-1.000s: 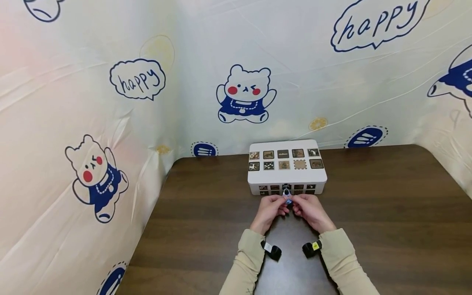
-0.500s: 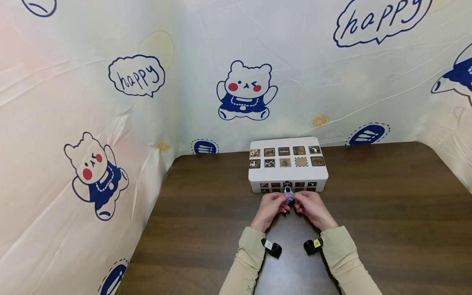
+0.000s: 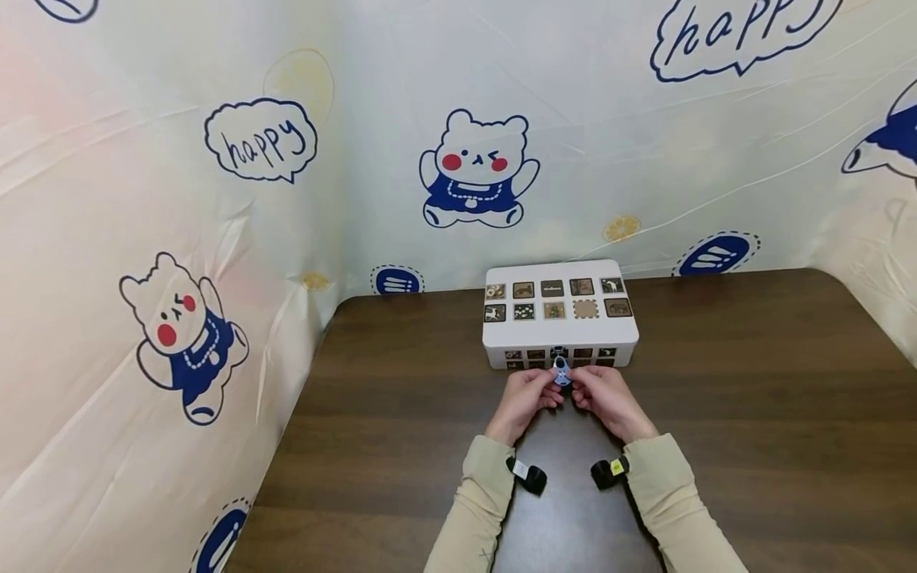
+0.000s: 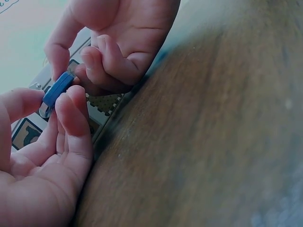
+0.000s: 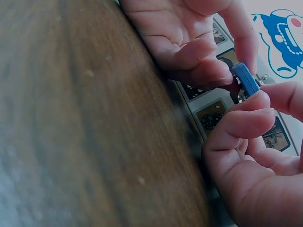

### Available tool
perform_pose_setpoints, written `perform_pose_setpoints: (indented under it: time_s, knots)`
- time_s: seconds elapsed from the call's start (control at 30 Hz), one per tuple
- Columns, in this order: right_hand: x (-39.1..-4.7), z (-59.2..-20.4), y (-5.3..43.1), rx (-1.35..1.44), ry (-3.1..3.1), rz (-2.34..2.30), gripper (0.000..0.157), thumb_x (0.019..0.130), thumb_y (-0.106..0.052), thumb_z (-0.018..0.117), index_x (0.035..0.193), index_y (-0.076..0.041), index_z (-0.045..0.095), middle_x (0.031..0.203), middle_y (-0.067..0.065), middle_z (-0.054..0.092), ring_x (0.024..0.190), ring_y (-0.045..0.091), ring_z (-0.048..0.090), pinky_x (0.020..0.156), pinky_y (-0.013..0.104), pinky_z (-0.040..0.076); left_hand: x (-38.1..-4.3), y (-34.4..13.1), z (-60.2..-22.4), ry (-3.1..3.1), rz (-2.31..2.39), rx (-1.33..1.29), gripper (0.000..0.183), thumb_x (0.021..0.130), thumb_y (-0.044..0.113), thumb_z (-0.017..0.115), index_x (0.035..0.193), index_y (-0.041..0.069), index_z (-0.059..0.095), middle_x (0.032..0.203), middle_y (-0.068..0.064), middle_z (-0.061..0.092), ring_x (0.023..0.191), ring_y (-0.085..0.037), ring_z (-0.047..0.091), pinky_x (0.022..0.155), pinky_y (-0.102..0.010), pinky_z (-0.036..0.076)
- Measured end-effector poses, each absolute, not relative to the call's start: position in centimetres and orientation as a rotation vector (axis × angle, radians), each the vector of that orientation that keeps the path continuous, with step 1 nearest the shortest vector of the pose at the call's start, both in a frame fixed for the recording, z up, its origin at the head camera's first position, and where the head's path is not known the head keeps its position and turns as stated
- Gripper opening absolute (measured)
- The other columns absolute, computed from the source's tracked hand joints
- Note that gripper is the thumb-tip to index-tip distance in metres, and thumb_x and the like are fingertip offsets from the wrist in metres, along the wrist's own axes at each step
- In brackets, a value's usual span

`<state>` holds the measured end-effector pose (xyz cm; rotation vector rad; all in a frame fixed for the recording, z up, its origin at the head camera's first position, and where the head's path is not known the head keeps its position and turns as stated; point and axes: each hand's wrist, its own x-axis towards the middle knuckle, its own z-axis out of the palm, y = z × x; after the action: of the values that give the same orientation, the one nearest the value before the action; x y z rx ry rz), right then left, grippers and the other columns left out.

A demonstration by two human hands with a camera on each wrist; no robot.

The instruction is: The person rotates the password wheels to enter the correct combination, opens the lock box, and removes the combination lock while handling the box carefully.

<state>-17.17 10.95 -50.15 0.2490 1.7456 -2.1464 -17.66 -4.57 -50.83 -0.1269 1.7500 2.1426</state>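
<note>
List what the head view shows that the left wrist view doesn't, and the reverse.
Only the head view: the full winking bear prints, both beige sleeves and the black wrist devices.

Only the left wrist view: a close look at the narrow edge of the small blue padlock-like piece and the palm of the right hand.

Both: the left hand and right hand pinching that piece, the white box and the brown table.

The box (image 3: 559,330) lies on the table (image 3: 745,398), behind the padlock (image 3: 562,377) and before the cloth (image 3: 587,119)
</note>
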Motion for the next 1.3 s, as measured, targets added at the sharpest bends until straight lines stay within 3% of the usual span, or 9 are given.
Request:
perform_pose_setpoints:
  time_s: [0.2,0.53,1.03,1.3]
  knots:
    - [-17.2,-50.3,11.1,0.214,1.724,-2.161,0.014,0.086,-0.013,0.053,0.087,0.001,0.053,0.066,0.0,0.049,0.054,0.008,0.047,0.049,0.019,0.041,-18.2,-4.5,-52.4,1.736,2.181,-0.115,0.015,0.087,0.01,0.055,0.091,-0.002,0.062,0.074,-0.009,0.06,0.058,-0.011,0.059,0.053,-0.02,0.049]
    - [-17.3,-50.5,11.2,0.162,1.757,-2.139,0.023,0.089,-0.01,0.049,0.102,0.009,0.049,0.068,0.0,0.049,0.057,0.007,0.047,0.05,0.019,0.042,-18.3,-4.3,-52.9,1.794,2.198,-0.118,0.016,0.082,0.004,0.057,0.096,-0.003,0.06,0.073,-0.005,0.063,0.057,-0.01,0.06,0.052,-0.019,0.049]
    - [-17.4,-50.5,11.1,0.183,1.782,-2.083,0.022,0.089,-0.018,0.053,0.093,0.004,0.051,0.064,-0.002,0.047,0.052,0.006,0.044,0.047,0.018,0.04,-18.4,-4.4,-52.8,1.752,2.192,-0.126,0.017,0.081,0.005,0.056,0.094,-0.004,0.061,0.077,-0.014,0.06,0.057,-0.011,0.059,0.052,-0.019,0.049]
    - [-17.3,-50.2,11.0,0.164,1.847,-2.072,0.024,0.089,-0.018,0.052,0.093,0.006,0.053,0.062,-0.002,0.048,0.05,0.005,0.045,0.046,0.018,0.04,-18.3,-4.4,-52.5,1.755,2.184,-0.093,0.018,0.085,0.011,0.055,0.091,-0.005,0.061,0.07,-0.006,0.059,0.057,-0.011,0.059,0.052,-0.02,0.049]
